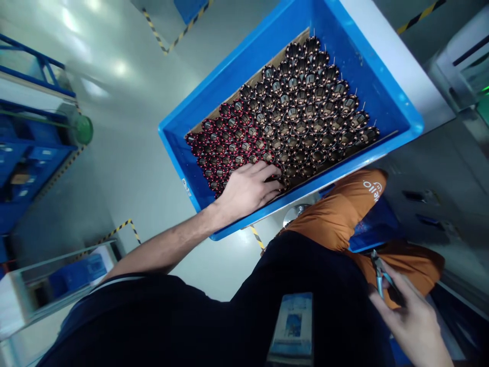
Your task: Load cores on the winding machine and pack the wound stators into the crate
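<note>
Inside a blue plastic bin [382, 76] stand many small wound motor stators in close rows. Those on the left carry red wire [233, 133]; those on the right have copper-coloured windings [309, 109], some with wire ends sticking up. My left hand [250, 188] reaches in over the near side, its fingers curled down around a stator [284, 183] at the near edge of the rows; the fingertips are partly hidden. Low on the right, my right hand [412, 311] grips wire cutters [378, 272] with light blue handles, jaws upward, above my orange trousers.
Cardboard [263, 74] lines the bin, which rests on a white surface [428, 97]. A blue container [376, 224] is partly behind my leg. A badge [292, 326] hangs on my dark shirt. Blue shelving [34, 137] stands at left; striped tape [187, 30] marks the floor.
</note>
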The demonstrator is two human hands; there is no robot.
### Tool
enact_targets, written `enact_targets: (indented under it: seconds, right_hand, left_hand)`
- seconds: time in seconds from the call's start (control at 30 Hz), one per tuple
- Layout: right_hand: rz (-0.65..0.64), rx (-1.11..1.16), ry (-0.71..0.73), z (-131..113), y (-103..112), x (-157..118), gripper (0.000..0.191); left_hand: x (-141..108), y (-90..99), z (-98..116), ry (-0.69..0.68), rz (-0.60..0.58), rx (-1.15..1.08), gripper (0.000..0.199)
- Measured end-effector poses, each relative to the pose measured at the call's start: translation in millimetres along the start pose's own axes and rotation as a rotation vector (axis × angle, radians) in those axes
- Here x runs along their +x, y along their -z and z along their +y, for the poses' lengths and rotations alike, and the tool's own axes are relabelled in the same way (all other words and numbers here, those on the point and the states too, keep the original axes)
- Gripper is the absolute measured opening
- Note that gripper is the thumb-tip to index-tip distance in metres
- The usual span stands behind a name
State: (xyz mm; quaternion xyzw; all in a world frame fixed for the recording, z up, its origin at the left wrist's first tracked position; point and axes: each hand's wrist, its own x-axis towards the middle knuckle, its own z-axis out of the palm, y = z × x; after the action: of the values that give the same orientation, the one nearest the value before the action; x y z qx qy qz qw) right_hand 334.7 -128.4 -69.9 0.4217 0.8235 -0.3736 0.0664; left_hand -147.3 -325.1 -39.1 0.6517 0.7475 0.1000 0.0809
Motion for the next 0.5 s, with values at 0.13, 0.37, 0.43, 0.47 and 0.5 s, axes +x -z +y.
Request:
enact_targets:
  seconds: [0.13, 0.37, 0.43, 0.47, 0.5]
  right_hand:
    - [0.013, -0.009, 0.018, -0.2, -2.4, -1.8, 0.062]
    - [0.078, 0.029, -0.002, 8.5, -2.2, -17.3, 0.066]
    - [0.092, 0.039, -0.022, 16.3, 0.9, -26.2, 0.073]
    - [0.097, 0.043, -0.029, 20.3, 3.7, -31.9, 0.078]
    - [0.112, 0.044, -0.035, 23.9, 7.7, -38.7, 0.081]
  left_hand:
    - [1.8, -4.9, 8.5, 0.048, -0.022, 0.103, 0.022]
    - [-1.8, 22.1, 4.6, 0.248, 0.101, -0.123, 0.041]
    - [-7.9, 48.4, 12.7, 0.299, 0.268, -0.152, 0.045]
    - [-11.5, 60.5, 21.2, 0.302, 0.362, -0.135, 0.039]
    - [-15.2, 69.7, 32.7, 0.288, 0.448, -0.108, 0.031]
